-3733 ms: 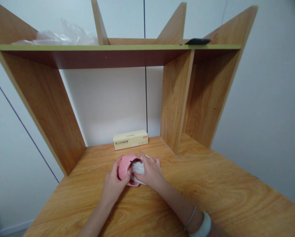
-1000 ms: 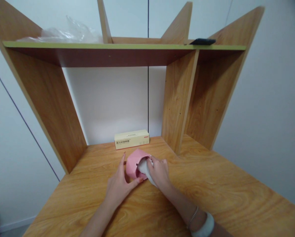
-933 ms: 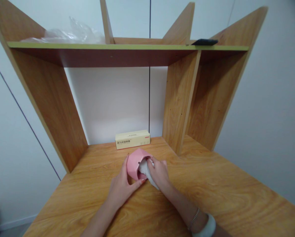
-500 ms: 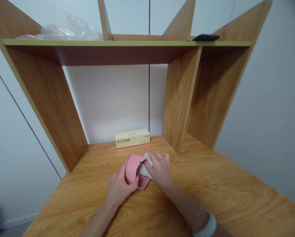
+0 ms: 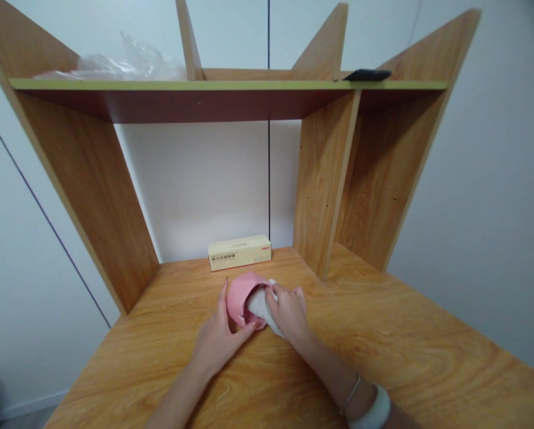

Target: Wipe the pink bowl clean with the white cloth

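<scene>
A pink bowl with an angular rim is tilted on its side above the wooden desk, its opening turned toward me and to the right. My left hand grips it from the left, thumb at the lower rim and fingers round the outside. In my right hand a pale grey-white cloth is bunched, partly inside the bowl and partly hanging out below the rim. The right fingers pinch the cloth at the bowl's right rim; some fingertips are hidden.
Behind the bowl, a cream box with printed lettering stands on the desk. A wooden shelf unit rises at the back. On its upper shelf lie clear plastic wrapping and a flat black object.
The bowl has turned slightly, so more of its inside and the cloth show. My right hand has shifted a little downward with the cloth. The left hand still grips the bowl.
</scene>
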A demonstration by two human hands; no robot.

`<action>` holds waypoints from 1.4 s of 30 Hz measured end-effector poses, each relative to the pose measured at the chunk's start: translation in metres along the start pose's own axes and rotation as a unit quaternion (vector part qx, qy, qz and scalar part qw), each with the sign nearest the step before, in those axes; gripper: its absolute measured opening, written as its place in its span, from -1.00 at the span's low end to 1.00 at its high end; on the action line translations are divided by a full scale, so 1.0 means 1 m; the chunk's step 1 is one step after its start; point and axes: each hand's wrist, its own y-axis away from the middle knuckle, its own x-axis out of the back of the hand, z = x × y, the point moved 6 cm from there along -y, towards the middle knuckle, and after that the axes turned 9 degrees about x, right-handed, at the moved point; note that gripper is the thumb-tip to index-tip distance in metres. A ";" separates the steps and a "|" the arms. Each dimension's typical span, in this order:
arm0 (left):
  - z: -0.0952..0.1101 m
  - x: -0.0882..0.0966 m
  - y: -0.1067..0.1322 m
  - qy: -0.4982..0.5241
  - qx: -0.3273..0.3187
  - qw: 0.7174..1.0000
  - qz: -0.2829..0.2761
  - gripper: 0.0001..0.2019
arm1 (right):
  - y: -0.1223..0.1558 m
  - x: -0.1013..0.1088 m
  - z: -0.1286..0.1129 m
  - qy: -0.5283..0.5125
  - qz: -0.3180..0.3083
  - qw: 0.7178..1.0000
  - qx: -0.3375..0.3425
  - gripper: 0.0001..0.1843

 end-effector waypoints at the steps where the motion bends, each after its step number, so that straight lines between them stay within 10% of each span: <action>1: 0.001 -0.001 0.001 0.007 -0.006 1.000 0.001 -0.11 | 0.000 -0.003 0.001 -0.011 -0.006 1.000 -0.005 -0.58; 14: 0.001 0.004 0.002 -0.023 -0.063 0.998 0.021 -0.38 | 0.001 0.021 -0.016 -0.011 0.081 0.991 0.103 -0.60; 30: 0.003 0.000 0.001 0.048 -0.031 0.998 -0.009 -0.22 | 0.001 -0.010 0.010 -0.100 0.027 0.993 -0.049 -0.62; 42: -0.008 -0.005 -0.004 0.054 -0.054 0.997 0.012 -0.32 | -0.002 0.010 -0.004 -0.043 0.099 0.993 0.052 -0.77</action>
